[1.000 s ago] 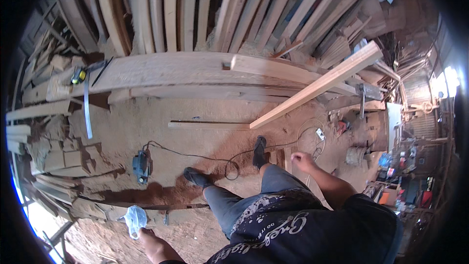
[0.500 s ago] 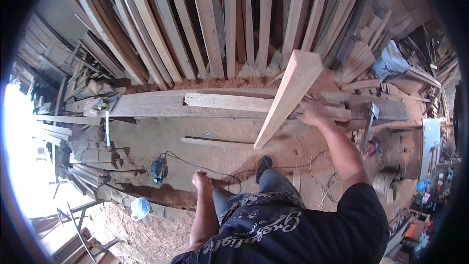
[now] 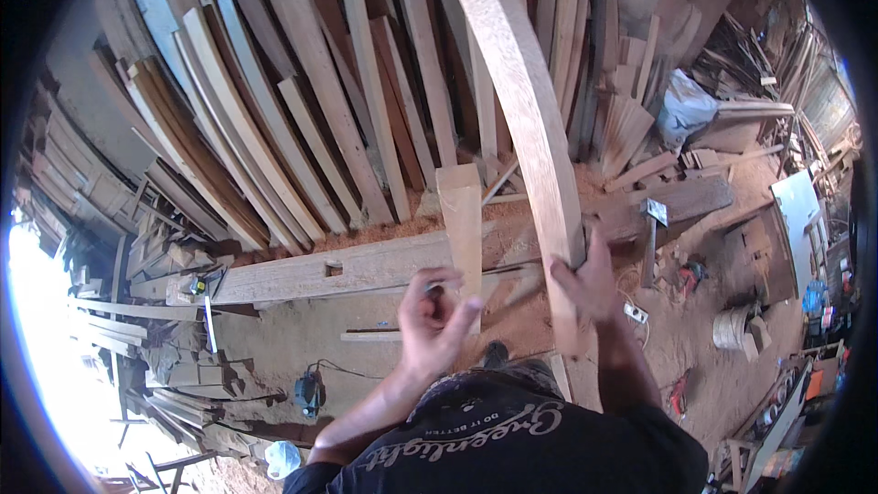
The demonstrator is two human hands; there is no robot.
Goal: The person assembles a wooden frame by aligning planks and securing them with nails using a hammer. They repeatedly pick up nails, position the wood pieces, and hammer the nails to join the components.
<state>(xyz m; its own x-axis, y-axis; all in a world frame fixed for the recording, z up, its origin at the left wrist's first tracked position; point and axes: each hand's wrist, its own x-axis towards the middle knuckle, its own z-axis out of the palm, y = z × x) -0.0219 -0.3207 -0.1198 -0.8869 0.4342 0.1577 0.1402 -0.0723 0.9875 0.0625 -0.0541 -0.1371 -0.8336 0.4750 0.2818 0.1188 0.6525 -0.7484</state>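
My right hand is wrapped round the lower part of a long pale timber, which rises tilted past the top edge of the view. My left hand is raised in front of my body, fingers curled but apart from the thumb, with nothing in it. Just behind that hand, a squared wooden post stands on end; whether the fingers touch it I cannot tell. Beyond both hands lies a thick weathered beam with a rectangular hole cut in it.
Many boards lean along the far wall. On the beam rest a tape measure at the left and a hammer at the right. A blue power tool with a cord, a power strip and a thin wooden strip lie on the floor.
My right hand has lifted the long timber off the beam and brought it up on end. The squared post now stands left of it. My left hand has risen from beside my knee.
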